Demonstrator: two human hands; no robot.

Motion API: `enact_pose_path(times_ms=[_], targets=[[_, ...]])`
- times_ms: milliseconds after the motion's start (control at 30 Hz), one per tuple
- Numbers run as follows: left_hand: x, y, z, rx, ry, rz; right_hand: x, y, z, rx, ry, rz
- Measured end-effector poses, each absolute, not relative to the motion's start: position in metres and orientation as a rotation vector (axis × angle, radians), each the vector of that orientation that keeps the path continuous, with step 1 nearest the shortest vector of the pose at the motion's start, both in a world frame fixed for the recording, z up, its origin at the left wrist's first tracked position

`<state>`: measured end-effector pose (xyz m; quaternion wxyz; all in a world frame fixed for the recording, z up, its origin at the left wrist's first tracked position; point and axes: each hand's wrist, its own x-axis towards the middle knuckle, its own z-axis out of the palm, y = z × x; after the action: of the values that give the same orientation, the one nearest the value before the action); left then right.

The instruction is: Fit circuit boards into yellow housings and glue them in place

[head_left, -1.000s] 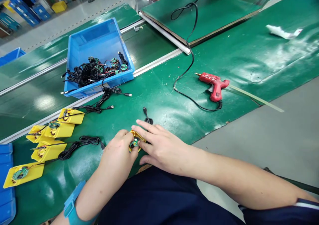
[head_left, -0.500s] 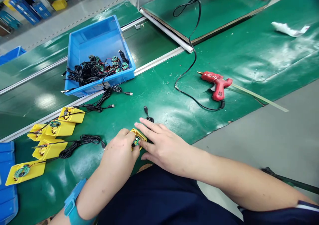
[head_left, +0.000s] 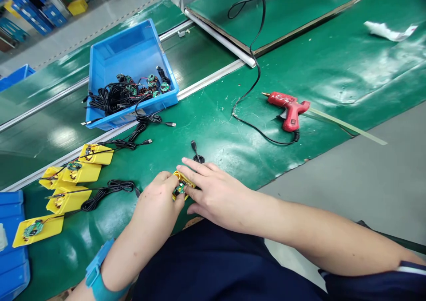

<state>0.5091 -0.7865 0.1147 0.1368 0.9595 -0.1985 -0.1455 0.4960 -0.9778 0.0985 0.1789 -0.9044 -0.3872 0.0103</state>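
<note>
Down at the near edge of the green conveyor belt (head_left: 216,128), the left hand (head_left: 156,207) was closed in a narrow pinch on a small green circuit board (head_left: 179,189), which sat in a yellow plastic holder (head_left: 179,176). The right hand (head_left: 216,199) lay wider and flatter, its fingers (head_left: 199,170) spread over the holder's far side, steadying it rather than gripping (the left wrist wore a blue strap (head_left: 96,270)). The holder lay between the hands, with the board closer to the left fingertips. Its long axis seemed to run from upper left to lower right, though the hands hid too much to be sure. A coiled black USB cable (head_left: 198,159) lay just beyond the right fingers. Further left stood a row of yellow cards (head_left: 81,172) carrying boards and cables, and behind them a blue plastic tote (head_left: 120,32) held more. A red hot glue gun (head_left: 288,105) lay well off to the right, apart from both hands.
</note>
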Motion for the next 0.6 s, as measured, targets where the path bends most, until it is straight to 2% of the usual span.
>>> enact_pose_path(times_ms=[600], targets=[[0.5085, -0.7875, 0.1192, 2.768, -0.593, -0.366, 0.4918, -0.9765, 0.0974, -2.521, -1.037, 0.086]])
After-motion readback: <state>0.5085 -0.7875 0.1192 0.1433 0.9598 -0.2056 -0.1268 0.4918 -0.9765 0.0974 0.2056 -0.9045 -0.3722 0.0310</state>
